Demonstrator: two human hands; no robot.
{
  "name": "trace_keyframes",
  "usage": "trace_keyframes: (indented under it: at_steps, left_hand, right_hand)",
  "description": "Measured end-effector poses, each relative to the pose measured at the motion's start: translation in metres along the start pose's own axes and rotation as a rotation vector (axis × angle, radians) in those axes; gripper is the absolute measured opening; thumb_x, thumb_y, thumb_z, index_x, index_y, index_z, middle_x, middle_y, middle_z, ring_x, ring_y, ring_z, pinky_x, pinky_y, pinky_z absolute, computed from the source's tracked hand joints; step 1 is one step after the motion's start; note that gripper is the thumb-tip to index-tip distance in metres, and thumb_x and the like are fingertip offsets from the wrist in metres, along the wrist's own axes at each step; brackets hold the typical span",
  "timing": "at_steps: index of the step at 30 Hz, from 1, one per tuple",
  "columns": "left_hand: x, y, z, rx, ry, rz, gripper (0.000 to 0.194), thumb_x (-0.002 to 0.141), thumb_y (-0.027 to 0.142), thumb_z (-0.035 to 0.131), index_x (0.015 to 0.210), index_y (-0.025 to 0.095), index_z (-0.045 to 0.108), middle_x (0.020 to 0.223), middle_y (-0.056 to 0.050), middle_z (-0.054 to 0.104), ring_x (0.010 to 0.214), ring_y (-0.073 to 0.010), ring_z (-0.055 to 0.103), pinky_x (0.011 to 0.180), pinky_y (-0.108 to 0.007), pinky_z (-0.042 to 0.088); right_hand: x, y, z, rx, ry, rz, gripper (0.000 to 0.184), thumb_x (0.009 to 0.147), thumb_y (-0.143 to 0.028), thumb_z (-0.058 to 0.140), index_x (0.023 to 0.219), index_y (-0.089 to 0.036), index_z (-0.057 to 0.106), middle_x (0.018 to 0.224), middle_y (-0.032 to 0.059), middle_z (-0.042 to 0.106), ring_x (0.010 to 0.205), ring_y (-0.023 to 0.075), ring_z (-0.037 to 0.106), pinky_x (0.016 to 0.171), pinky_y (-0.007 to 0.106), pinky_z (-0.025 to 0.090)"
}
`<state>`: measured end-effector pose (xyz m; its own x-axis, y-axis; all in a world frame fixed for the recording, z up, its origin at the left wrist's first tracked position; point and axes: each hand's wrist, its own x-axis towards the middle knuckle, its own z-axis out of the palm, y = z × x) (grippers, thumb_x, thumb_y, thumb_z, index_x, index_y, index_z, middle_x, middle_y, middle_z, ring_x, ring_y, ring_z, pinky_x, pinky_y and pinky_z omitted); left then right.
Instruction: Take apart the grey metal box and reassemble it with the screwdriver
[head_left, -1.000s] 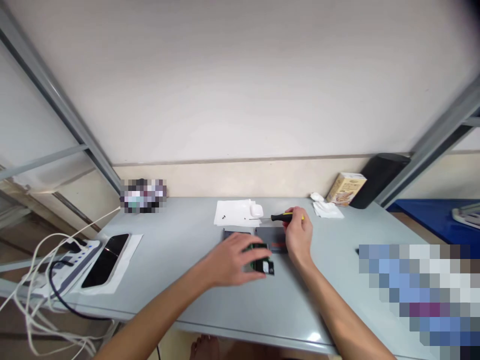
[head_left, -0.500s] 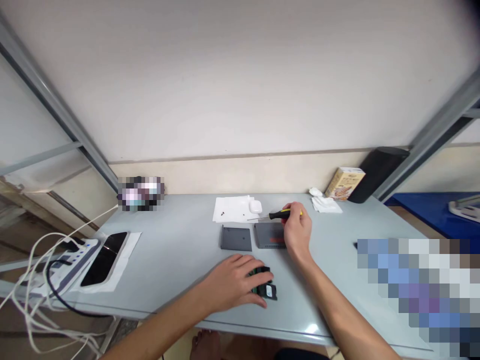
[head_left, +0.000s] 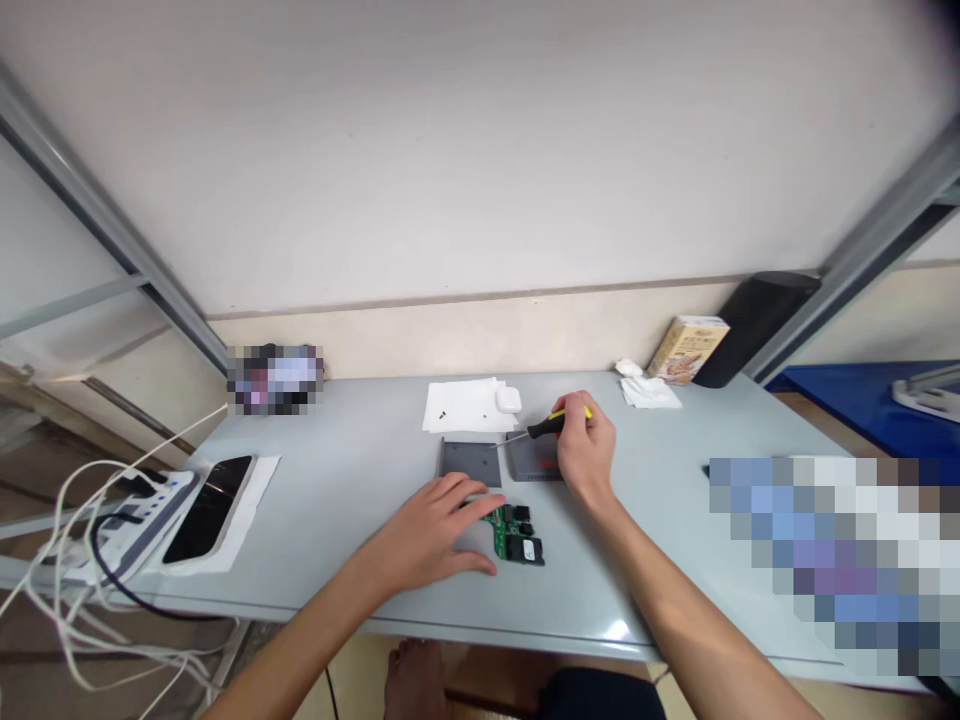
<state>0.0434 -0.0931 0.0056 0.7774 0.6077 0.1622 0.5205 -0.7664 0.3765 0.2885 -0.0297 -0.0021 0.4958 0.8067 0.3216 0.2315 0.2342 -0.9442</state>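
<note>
My left hand (head_left: 435,525) lies on the grey table (head_left: 360,500), fingers spread, with fingertips touching the left edge of a green circuit board (head_left: 516,534). My right hand (head_left: 585,450) is closed round a screwdriver (head_left: 551,423) with a black and yellow handle, its shaft pointing left. Under the screwdriver sits a grey case half (head_left: 534,460) with a red label. A second grey case half (head_left: 470,462) lies to its left. Behind them a white sheet of paper (head_left: 461,408) holds small dark screws (head_left: 443,414).
A white earbud case (head_left: 508,399) sits on the paper's right corner. A phone (head_left: 206,495) and a power strip (head_left: 139,520) with cables lie at the left. Crumpled tissue (head_left: 646,390), a small box (head_left: 688,349) and a black cylinder (head_left: 754,320) stand at the back right.
My left hand drew the circuit board toward the near edge of the table, then opened and now rests beside it. My right hand kept hold of the screwdriver.
</note>
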Motion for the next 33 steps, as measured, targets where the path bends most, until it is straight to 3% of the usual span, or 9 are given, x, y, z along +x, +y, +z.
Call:
trace_keyframes:
  at_steps: [6,12,18,24,33]
  left_hand:
    - [0.015,0.018,0.015,0.063,0.038,-0.112,0.072,0.089,0.070,0.067,0.142,0.023,0.055,0.135,-0.011,0.065,0.120,-0.0328,0.054,0.105,-0.051,0.044]
    - [0.020,0.022,0.024,0.021,0.049,-0.177,0.060,0.086,0.061,0.078,0.129,0.023,0.061,0.130,-0.009,0.066,0.117,-0.0329,0.052,0.103,-0.050,0.042]
    - [0.019,0.019,0.024,-0.002,0.096,-0.175,0.059,0.087,0.058,0.078,0.131,0.024,0.059,0.127,-0.010,0.066,0.116,-0.0317,0.053,0.100,-0.048,0.041]
    - [0.016,0.012,0.027,0.021,0.101,-0.180,0.065,0.084,0.061,0.080,0.132,0.023,0.059,0.128,-0.009,0.066,0.116,-0.0316,0.053,0.101,-0.047,0.040]
    - [0.007,0.003,0.017,-0.018,0.041,-0.188,0.078,0.087,0.064,0.074,0.151,0.030,0.049,0.131,-0.009,0.065,0.118,-0.0309,0.053,0.103,-0.047,0.042]
  right_hand:
    - [-0.007,-0.010,-0.012,0.084,-0.006,-0.137,0.039,0.093,-0.041,0.049,0.058,-0.024,0.048,0.054,-0.0028,0.041,0.049,0.0146,0.039,0.049,0.030,0.029]
    - [-0.011,-0.013,-0.020,0.017,-0.122,-0.366,0.045,0.092,-0.047,0.051,0.053,-0.024,0.048,0.049,-0.0009,0.045,0.046,0.0143,0.039,0.050,0.031,0.031]
    - [-0.015,-0.020,-0.019,0.144,0.030,-0.322,0.046,0.089,-0.053,0.048,0.052,-0.026,0.044,0.049,0.0000,0.039,0.045,0.0155,0.037,0.049,0.032,0.028]
    - [-0.014,-0.017,-0.016,0.228,0.034,-0.338,0.043,0.091,-0.046,0.052,0.054,-0.025,0.046,0.051,-0.0006,0.039,0.047,0.0151,0.036,0.050,0.032,0.026]
    - [-0.013,-0.016,-0.015,0.106,0.049,-0.307,0.043,0.092,-0.047,0.047,0.055,-0.025,0.047,0.053,0.0006,0.043,0.050,0.0165,0.041,0.052,0.032,0.030]
